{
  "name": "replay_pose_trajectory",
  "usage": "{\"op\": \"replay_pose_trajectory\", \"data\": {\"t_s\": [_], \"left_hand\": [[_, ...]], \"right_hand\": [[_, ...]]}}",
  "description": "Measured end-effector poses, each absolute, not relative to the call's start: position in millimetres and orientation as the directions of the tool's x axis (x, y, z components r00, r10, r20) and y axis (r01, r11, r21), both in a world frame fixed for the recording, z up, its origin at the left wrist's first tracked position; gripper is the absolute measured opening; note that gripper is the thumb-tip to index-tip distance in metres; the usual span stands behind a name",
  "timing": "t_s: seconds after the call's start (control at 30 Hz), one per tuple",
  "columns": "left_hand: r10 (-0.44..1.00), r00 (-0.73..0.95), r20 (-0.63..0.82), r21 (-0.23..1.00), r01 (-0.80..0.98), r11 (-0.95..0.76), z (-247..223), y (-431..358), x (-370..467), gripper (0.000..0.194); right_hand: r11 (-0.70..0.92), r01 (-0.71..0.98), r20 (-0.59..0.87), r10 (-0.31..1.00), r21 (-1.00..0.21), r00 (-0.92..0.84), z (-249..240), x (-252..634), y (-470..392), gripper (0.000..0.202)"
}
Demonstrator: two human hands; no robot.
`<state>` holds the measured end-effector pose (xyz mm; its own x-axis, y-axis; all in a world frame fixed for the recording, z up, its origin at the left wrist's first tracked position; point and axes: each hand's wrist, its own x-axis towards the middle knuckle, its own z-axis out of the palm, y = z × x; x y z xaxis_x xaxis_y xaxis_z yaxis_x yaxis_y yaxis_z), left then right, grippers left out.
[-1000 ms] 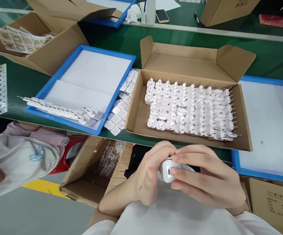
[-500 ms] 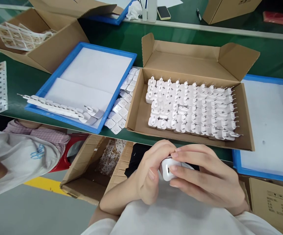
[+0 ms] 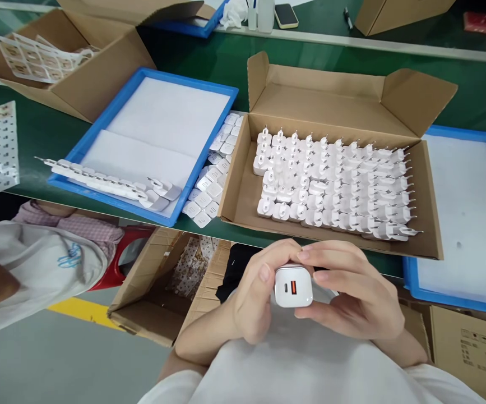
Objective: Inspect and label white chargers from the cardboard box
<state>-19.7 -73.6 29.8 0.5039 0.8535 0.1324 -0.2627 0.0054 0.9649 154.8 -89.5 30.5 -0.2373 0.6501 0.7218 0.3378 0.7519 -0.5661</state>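
Starting from the left, I see a blue-rimmed tray (image 3: 100,119) bearing a row of white plug adapters (image 3: 100,178). Nearer the wearer, the left hand (image 3: 257,294) cups one side of a white USB charger (image 3: 294,294), ports facing up at us; the right hand (image 3: 354,289) fingers its other side. Beyond them sits an open cardboard box (image 3: 245,196) of chargers, beside another blue-rimmed tray (image 3: 411,280).

Holding left hand (image 3: 259,292) and right hand (image 3: 358,292) close together before the torso (image 3: 305,370), with fingers (image 3: 347,283) curved inward, pinching (thumbs (image 3: 318,316) below index fingers (image 3: 327,257)), and forearms (image 3: 209,331) converging.
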Motion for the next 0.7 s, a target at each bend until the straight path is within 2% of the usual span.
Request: {"op": "replay_pose_trajectory", "data": {"t_s": [0.13, 0.37, 0.57, 0.7], "left_hand": [[0.884, 0.461, 0.079, 0.965, -0.257, 0.047, 31.5, -76.9, -18.6, 0.053], [0.871, 0.484, 0.078, 0.967, -0.251, 0.053, 32.3, -77.6, -17.9, 0.056], [0.862, 0.487, 0.143, 0.962, -0.271, -0.006, 30.6, -77.0, -17.1, 0.053], [0.861, 0.49, 0.138, 0.962, -0.272, 0.0, 28.9, -75.8, -17.5, 0.051]], "right_hand": [[0.76, 0.351, 0.726, 0.639, -0.546, -0.254, 30.7, 153.6, -89.7, 0.011], [0.76, 0.377, 0.726, 0.636, -0.529, -0.263, 32.7, 154.7, -91.4, 0.006], [0.793, 0.419, 0.734, 0.589, -0.443, -0.339, 33.9, 159.6, -94.8, 0.004], [0.79, 0.427, 0.728, 0.592, -0.439, -0.347, 34.3, 159.9, -96.3, 0.004]]}}
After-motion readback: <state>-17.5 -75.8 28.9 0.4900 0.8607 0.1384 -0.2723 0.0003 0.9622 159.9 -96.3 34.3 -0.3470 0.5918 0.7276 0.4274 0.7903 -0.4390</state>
